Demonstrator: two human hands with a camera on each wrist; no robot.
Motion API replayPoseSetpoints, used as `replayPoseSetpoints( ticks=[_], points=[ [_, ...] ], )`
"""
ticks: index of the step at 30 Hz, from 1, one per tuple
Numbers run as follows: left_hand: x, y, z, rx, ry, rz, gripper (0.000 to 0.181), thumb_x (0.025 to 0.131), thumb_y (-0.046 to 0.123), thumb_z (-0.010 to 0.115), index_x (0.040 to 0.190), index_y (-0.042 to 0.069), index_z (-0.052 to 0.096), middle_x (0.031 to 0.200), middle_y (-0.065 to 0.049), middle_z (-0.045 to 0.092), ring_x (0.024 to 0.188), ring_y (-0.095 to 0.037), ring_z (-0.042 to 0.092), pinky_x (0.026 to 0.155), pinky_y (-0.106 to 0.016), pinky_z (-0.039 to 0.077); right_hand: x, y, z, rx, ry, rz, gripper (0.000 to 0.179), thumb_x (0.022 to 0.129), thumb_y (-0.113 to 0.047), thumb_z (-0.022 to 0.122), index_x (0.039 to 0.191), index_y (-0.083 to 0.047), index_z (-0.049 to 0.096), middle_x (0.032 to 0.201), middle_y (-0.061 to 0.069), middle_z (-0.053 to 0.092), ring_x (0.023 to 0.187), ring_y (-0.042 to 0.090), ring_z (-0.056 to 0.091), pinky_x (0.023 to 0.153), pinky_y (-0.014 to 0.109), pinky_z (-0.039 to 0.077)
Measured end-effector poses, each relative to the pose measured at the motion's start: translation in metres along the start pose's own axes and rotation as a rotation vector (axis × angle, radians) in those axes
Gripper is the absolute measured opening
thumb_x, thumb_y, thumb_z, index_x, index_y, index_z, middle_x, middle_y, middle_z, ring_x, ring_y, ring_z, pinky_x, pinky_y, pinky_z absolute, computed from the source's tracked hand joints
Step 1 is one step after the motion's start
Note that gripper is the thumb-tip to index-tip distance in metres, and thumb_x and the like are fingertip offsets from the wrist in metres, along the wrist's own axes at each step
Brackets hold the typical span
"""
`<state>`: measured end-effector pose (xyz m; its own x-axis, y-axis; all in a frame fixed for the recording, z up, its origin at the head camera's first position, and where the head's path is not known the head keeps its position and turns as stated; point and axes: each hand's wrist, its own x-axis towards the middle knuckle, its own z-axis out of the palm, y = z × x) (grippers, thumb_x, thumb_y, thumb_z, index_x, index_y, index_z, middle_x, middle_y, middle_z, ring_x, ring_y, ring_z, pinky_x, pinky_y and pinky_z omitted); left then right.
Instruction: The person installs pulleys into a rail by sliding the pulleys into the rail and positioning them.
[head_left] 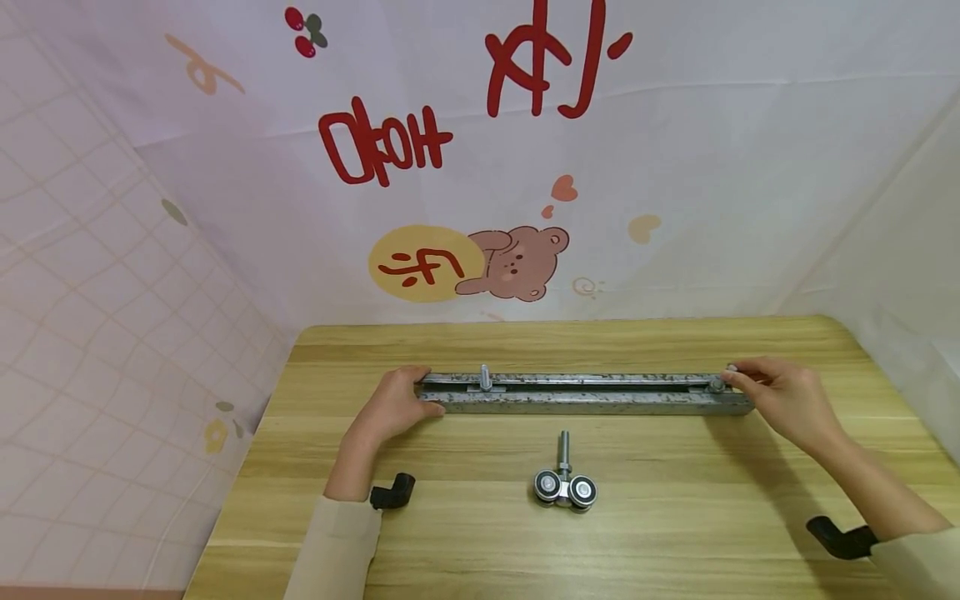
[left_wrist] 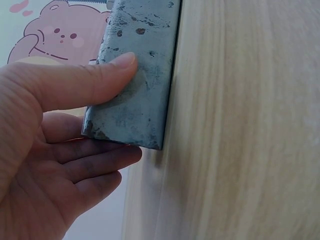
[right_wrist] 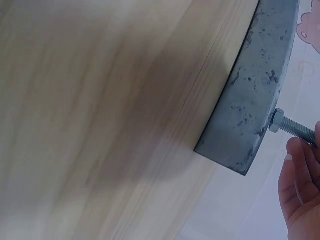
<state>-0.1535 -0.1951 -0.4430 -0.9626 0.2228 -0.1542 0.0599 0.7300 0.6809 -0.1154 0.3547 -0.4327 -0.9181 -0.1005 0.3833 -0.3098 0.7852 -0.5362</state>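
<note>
A grey, speckled metal channel rail (head_left: 585,407) lies across the table with its slot facing up. My left hand (head_left: 392,404) grips its left end; in the left wrist view the thumb presses the side wall (left_wrist: 135,95). Near that end a bolt (head_left: 485,377) stands up out of the slot. At the right end my right hand (head_left: 795,400) pinches the threaded shank of another bolt (right_wrist: 295,128), whose nut sits right at the rail's top edge. Whatever these bolts carry inside the rail is mostly hidden.
In front of the rail, a twin-wheel roller trolley (head_left: 566,489) lies on the wooden table (head_left: 480,542) with its bolt pointing away from me. Black bent pieces (head_left: 393,492) show beside both wrists. A printed cloth (head_left: 675,167) hangs behind the table.
</note>
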Motion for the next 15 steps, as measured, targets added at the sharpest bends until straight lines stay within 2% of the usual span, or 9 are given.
replayPoseSetpoints(
  ticks=[7, 15],
  points=[
    [0.001, -0.001, 0.001, -0.002, 0.0, 0.004, 0.078, 0.087, 0.017, 0.088, 0.151, -0.007, 0.051, 0.15, -0.025, 0.054, 0.138, -0.041, 0.053, 0.108, -0.054, 0.05, 0.001, -0.005, 0.005, 0.01, 0.019, -0.033, 0.014, 0.092, -0.001, 0.079, 0.105, 0.005, 0.079, 0.089, 0.02, 0.077, 0.074, -0.015, 0.057, 0.057, 0.01, 0.048],
    [0.002, -0.002, 0.002, -0.008, -0.008, -0.003, 0.077, 0.087, 0.018, 0.088, 0.151, -0.005, 0.052, 0.151, -0.024, 0.054, 0.139, -0.041, 0.051, 0.107, -0.055, 0.05, 0.002, -0.01, 0.012, 0.04, 0.012, -0.013, 0.018, 0.094, -0.002, 0.078, 0.108, 0.008, 0.078, 0.094, 0.023, 0.077, 0.078, -0.018, 0.056, 0.06, 0.008, 0.05]
  ],
)
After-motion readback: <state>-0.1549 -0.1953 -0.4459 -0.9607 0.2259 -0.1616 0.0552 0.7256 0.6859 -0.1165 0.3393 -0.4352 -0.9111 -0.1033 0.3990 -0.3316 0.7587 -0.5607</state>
